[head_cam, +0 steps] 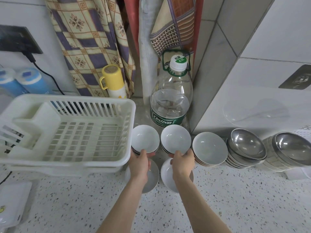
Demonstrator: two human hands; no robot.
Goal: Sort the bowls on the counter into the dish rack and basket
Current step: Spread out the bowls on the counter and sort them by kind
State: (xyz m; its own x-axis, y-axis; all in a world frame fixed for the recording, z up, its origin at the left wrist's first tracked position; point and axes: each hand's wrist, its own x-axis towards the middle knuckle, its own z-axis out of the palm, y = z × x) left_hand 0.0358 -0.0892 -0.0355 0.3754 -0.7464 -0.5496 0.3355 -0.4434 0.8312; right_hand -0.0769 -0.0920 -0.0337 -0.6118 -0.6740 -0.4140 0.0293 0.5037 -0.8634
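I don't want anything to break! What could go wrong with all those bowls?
Each hand, left hand and right hand, grips a small stack of white bowls by one edge, so a bowl might slide off. The big water bottle stands right behind and could get bumped. The tilted metal bowls might slip.

Two bare forearms, no sleeves; left grip [140, 163] and right grip [182, 163] ungloved, without rings

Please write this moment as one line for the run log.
left hand: grips left white bowl stack | right hand: grips middle white bowl stack | dish rack: no bowls
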